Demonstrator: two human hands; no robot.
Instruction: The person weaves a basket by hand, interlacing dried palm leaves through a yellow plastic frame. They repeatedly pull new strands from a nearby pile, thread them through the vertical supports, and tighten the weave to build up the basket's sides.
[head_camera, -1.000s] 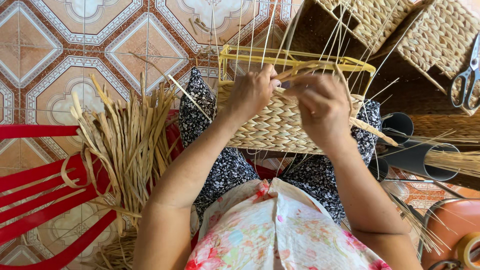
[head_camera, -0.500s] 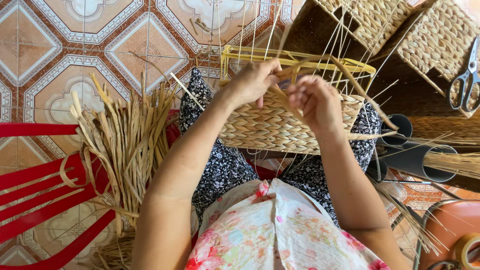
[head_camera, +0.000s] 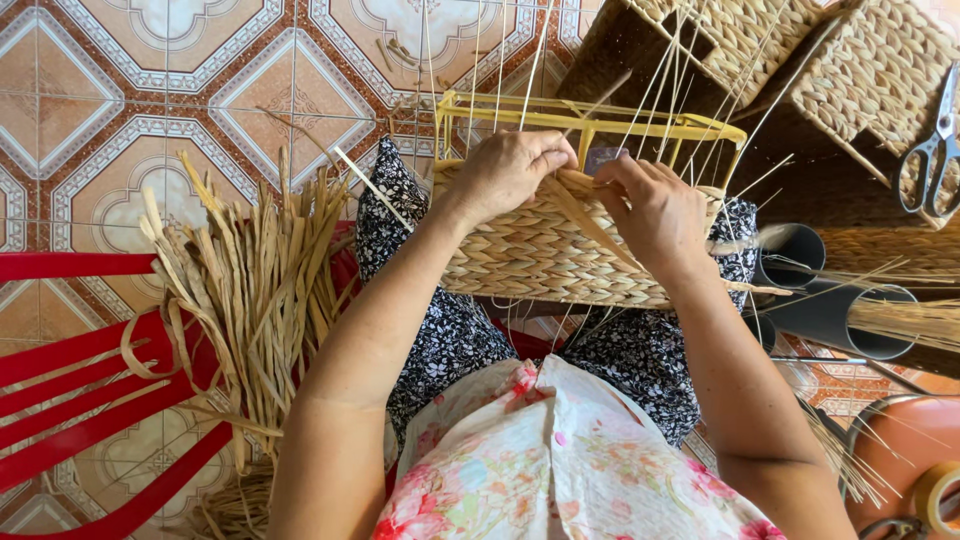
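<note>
Nearest the camera, at six o'clock, is the person's floral top (head_camera: 560, 460), pink and green on white, with dark flower-print trousers (head_camera: 440, 330) over the knees beyond it. Both bare forearms run up from here toward the middle of the view.

On the lap, just above centre, rests a half-woven basket (head_camera: 540, 250), its plaited side of pale dried fibre facing the camera and a yellow frame (head_camera: 590, 120) rising out of its top edge. Thin upright stakes (head_camera: 500, 60) stand from the weave toward twelve o'clock. The left hand (head_camera: 510, 170) lies on the basket's upper rim at about eleven o'clock of the basket, fingers curled down and pressed onto the weave. The right hand (head_camera: 655, 205) is just beside it at one o'clock, fingers bent and pinching a flat fibre strand (head_camera: 590, 215) that slants down across the woven wall; how firmly it is pinched cannot be told.

At nine o'clock a loose bundle of dried fibre strips (head_camera: 250, 290) leans over a red slatted chair (head_camera: 90, 400), which reaches down to seven o'clock. At three o'clock two dark tubes (head_camera: 830, 310) lie open-ended, one holding thin straws. At five o'clock sits a roll of tape (head_camera: 940, 495).

Farther off, at one to two o'clock, finished woven baskets (head_camera: 880, 70) are stacked, with scissors (head_camera: 935, 140) lying on them. Patterned floor tiles (head_camera: 150, 90) fill ten to twelve o'clock.
</note>
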